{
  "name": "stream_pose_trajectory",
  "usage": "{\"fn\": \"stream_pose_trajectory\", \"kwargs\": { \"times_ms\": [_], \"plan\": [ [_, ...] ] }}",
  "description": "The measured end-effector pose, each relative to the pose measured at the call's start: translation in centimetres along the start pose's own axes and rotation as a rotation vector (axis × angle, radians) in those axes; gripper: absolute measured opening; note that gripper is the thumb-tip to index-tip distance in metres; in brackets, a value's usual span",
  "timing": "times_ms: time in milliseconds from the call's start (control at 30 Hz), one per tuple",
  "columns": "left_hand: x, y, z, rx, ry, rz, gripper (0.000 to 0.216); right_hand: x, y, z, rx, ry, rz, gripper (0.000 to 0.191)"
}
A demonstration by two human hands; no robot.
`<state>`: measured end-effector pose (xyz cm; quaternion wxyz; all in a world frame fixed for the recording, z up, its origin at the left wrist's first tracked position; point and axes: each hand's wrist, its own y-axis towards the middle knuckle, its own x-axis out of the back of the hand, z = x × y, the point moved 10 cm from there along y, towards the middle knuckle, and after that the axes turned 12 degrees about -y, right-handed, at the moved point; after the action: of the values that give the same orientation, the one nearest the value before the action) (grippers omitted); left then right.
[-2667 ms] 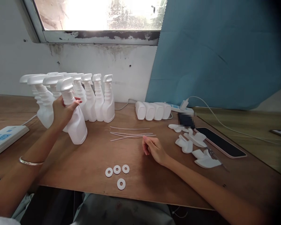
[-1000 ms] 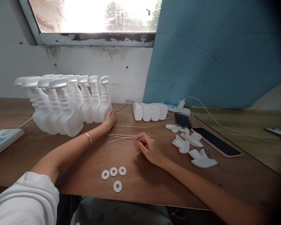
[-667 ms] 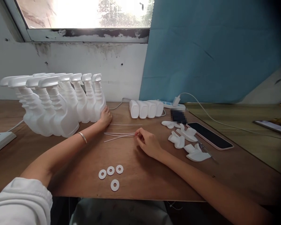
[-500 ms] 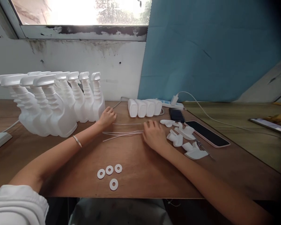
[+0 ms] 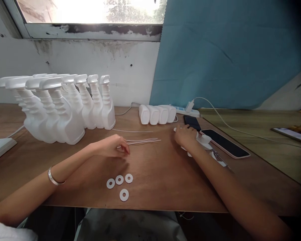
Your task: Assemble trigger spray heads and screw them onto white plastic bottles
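Note:
My left hand (image 5: pixel 111 147) hovers low over the wooden table (image 5: pixel 160 180), fingers curled together at the left ends of a bundle of thin white tubes (image 5: pixel 146 141). Whether it grips a tube is hidden. My right hand (image 5: pixel 187 136) lies on a pile of white spray trigger heads (image 5: pixel 205 140), its fingers bent over one of them. Several white washers (image 5: pixel 119 179) lie in front of my left hand. Several assembled white spray bottles (image 5: pixel 65 110) stand in a row at the left.
Several capless white bottles (image 5: pixel 155 114) lie at the back by a power strip (image 5: pixel 182 109) with a white cable. A dark phone (image 5: pixel 224 143) and a smaller dark device (image 5: pixel 192 122) lie right of the trigger heads. Another power strip (image 5: pixel 0 147) sits far left. One single tube (image 5: pixel 132 130) lies apart.
My left hand let go of a spray bottle, reached past the row, then drew back to the tubes' left ends. My right hand left the tubes and moved right onto the trigger heads.

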<state>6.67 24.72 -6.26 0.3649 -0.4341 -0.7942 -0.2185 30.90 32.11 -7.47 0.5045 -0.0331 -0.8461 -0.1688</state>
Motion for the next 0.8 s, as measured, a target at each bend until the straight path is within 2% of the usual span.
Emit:
{"fn": "stream_pose_trajectory", "kwargs": {
  "times_ms": [67, 133, 200, 367, 500, 633, 733, 800],
  "plan": [
    [-2.3, -0.7, -1.0, -0.034, -0.143, 0.184, 0.021, -0.2, 0.1, 0.2, 0.049, 0.003, 0.017, 0.031],
    [-3.7, -1.1, -1.8, -0.060, -0.196, 0.257, 0.029, 0.1, 0.0, 0.4, 0.092, -0.009, -0.006, 0.029],
    [-4.4, -1.0, -2.1, -0.074, -0.182, 0.249, 0.030, 0.9, -0.3, 0.8, 0.127, -0.022, -0.066, 0.030],
    [-5.1, -0.6, -1.6, -0.068, -0.200, 0.225, 0.013, 2.9, -1.3, 2.6, 0.227, 0.035, -0.166, 0.025],
    [-4.6, -0.8, -0.8, -0.022, -0.284, 0.172, 0.011, 5.8, -2.6, 3.6, 0.274, 0.343, -0.292, 0.025],
    [-4.6, -1.1, -1.3, -0.033, -0.249, 0.174, 0.025, 8.7, -4.9, 3.3, 0.242, 0.751, -0.417, 0.027],
    [-4.8, -1.1, -1.3, -0.031, -0.211, 0.175, 0.028, 9.1, -6.8, 4.5, 0.301, 1.037, -0.349, 0.032],
    [-4.9, -1.1, -1.0, -0.017, -0.253, 0.159, 0.026, 9.2, -8.2, 6.3, 0.402, 1.132, -0.277, 0.031]
  ]
}}
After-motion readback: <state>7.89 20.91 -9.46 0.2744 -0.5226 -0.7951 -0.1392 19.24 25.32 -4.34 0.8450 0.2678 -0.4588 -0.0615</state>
